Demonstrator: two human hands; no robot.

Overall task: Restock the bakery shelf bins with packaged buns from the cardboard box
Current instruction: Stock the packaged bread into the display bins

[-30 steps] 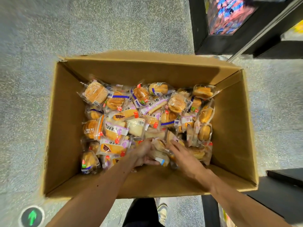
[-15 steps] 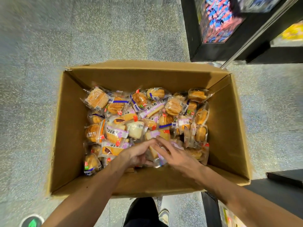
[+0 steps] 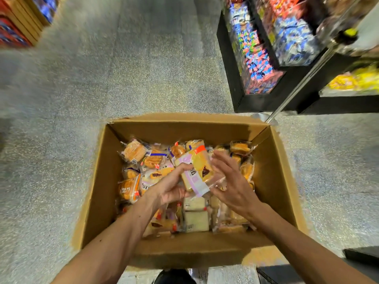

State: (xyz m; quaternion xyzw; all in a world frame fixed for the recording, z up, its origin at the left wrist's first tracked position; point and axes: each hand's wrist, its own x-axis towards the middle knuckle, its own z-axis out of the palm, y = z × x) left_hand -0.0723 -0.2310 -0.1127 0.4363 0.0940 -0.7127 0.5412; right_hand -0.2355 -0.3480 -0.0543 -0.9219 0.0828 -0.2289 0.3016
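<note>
Head view: an open cardboard box stands on a speckled floor, and its bottom is covered with a loose heap of wrapped buns. Among them, close to the box's near wall, lie pale square bread packs.

Above the middle of the box, clear of the heap, both hands meet on one packaged bun. It has a yellow bun with a dark filling, a purple-and-white label and an orange-red tab at the end that points toward the box's far wall. The left hand grips the bun from the side of the box's left wall. Its thumb lies along the top edge and its curled fingers wrap under the near end, so the pack sits between thumb and fingers. The right hand comes from the side of the box's right wall. Its fingers are straight and slightly spread, and they lie flat against the pack's right edge rather than curling round it. The thumb touches the clear wrapper tail at the near end.

Beyond the box's far right corner stands a black shelf unit with clear bins of bright wrapped sweets. A metal pole slants up from that corner. Beyond the far left corner, well apart from the box, is a blurred wooden display.
</note>
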